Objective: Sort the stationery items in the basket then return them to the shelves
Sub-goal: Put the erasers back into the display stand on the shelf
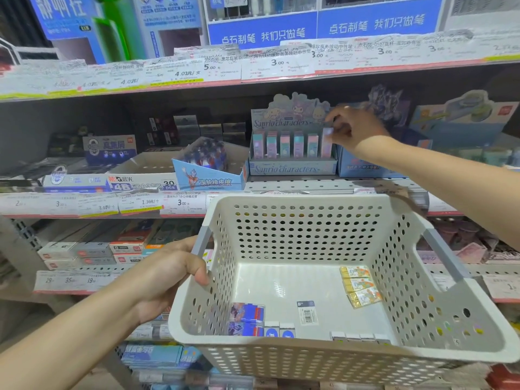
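- Looking through the head camera, the only view, the right hand (347, 128) reaches to the middle shelf (309, 184) and pinches a pastel eraser pack (327, 142) at its top, at the rightmost slot of the Sanrio display box (292, 167).
- Five like packs stand upright in the slots to its left; the pinched one stands beside them, so I judge a return-to-shelf step is in hand, with the pack being seated in its row.
- The left hand (171, 274) grips the white perforated basket (281, 353) by its left rim near the grey handle, fingers curled over the edge, holding it below the shelf.
- Items remain on the basket floor: three yellow-edged packs (360, 285) side by side near the right wall, two blue character packs (247, 319) at the near left, small white erasers (280, 330) just beside them, a barcoded pack (307, 313) in the middle, and a row of small pieces (360, 337) along the near wall.
- Sorting looks done by kind, and much remains to be shelved.
- Next, I judge, the fingers should let go once the pack sits level with its neighbours, then dip into the basket for one group; the blue character packs seem to match the blue display box (208, 175) to the left.
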